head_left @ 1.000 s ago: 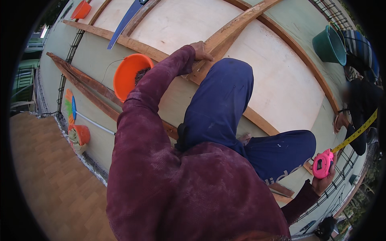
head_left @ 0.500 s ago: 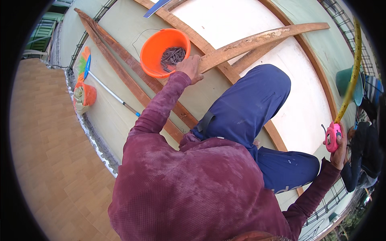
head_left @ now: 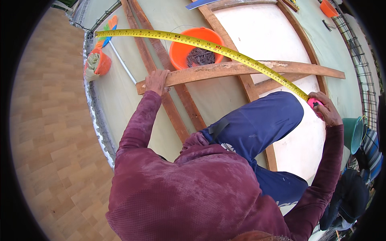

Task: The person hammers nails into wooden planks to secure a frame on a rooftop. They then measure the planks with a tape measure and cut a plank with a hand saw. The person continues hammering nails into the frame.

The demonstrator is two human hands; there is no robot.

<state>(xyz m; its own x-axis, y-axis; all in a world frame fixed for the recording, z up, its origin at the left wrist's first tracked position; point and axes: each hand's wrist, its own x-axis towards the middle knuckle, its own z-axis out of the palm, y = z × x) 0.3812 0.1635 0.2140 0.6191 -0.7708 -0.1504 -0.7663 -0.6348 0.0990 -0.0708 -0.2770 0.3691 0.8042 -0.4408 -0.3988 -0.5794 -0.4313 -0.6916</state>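
Yellow tape blade (head_left: 187,39): black numerals; blue trousers (head_left: 251,120): partial white lettering.

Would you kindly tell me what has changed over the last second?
The right hand, holding the pink tape measure, has moved forward and inward; its yellow tape, which had run forward along the right, now stretches leftward across the view. The left hand and the near end of the held plank have shifted left, past the orange bucket. Both hands keep their holds; the bucket and broom stayed put.
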